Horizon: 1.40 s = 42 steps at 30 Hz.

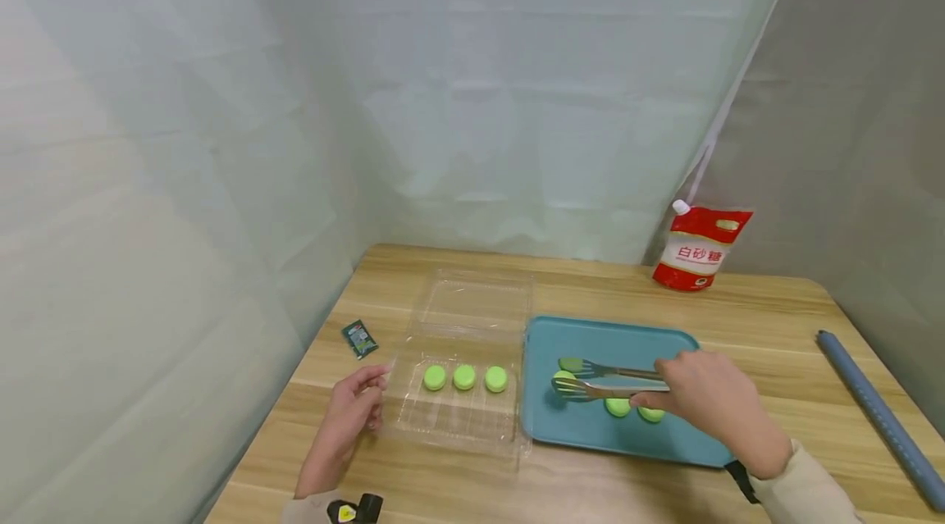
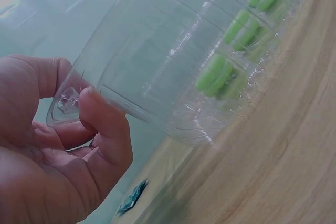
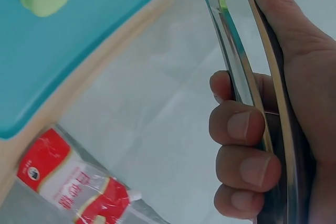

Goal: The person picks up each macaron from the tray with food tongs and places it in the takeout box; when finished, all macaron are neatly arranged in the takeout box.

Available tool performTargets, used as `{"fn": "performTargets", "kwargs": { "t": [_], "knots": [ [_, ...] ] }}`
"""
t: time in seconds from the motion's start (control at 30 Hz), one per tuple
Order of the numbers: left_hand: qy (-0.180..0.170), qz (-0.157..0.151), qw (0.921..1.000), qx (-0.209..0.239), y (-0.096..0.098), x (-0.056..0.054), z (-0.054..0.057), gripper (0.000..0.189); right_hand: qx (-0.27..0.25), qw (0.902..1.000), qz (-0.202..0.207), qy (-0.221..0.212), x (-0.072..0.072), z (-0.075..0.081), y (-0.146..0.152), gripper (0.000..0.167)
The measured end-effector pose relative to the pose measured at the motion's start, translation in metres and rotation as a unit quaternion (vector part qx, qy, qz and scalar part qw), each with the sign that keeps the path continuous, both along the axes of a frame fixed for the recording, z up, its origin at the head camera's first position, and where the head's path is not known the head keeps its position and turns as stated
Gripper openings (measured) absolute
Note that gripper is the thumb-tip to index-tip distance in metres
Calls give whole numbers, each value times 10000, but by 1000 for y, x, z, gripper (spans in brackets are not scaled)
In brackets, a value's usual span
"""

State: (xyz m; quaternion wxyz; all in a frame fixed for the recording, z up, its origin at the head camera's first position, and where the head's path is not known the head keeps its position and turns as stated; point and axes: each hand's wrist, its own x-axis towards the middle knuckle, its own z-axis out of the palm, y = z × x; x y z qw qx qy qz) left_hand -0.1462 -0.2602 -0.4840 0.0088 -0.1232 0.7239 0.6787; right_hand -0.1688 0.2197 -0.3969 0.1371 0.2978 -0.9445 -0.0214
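Observation:
My left hand (image 1: 345, 411) pinches the left edge of a clear plastic box (image 1: 461, 421) between thumb and fingers. Three green macarons (image 1: 464, 377) sit in a row inside it, and its clear lid (image 1: 478, 303) lies folded open toward the back. Metal tongs (image 1: 613, 393) are gripped in my right hand (image 1: 705, 397), fingers curled round both arms. Their fork-shaped ends, spread apart, reach over a green macaron (image 1: 564, 376) at the left of the blue tray (image 1: 613, 335). More green macarons (image 1: 618, 407) lie on the tray below the tongs.
A red and white sugar pouch (image 1: 694, 249) stands at the back right. Along the right edge lies a long grey-blue bar (image 1: 878, 413). A small dark sachet (image 1: 359, 339) is left of the box. White sheeting (image 1: 517, 97) hangs behind the wooden table (image 1: 591, 282).

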Motion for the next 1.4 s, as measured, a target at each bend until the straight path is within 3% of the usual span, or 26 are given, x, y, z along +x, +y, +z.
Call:
{"fn": "performTargets", "kwargs": {
  "t": [0.5,0.87,1.27,1.4],
  "knots": [
    [29,39,10000,-17,2,2,2,47,107,9997,-31,211,6,35,-10,61],
    [35,65,10000,-34,1,0,-1,44,-305,9902,708,1164,6,41,-30,67],
    [233,78,9997,17,3,2,-1,45,-412,9912,917,865,-3,36,-68,63],
    [248,78,9997,40,4,3,-1,45,-423,9929,948,572,-4,31,-83,60]
  ]
}}
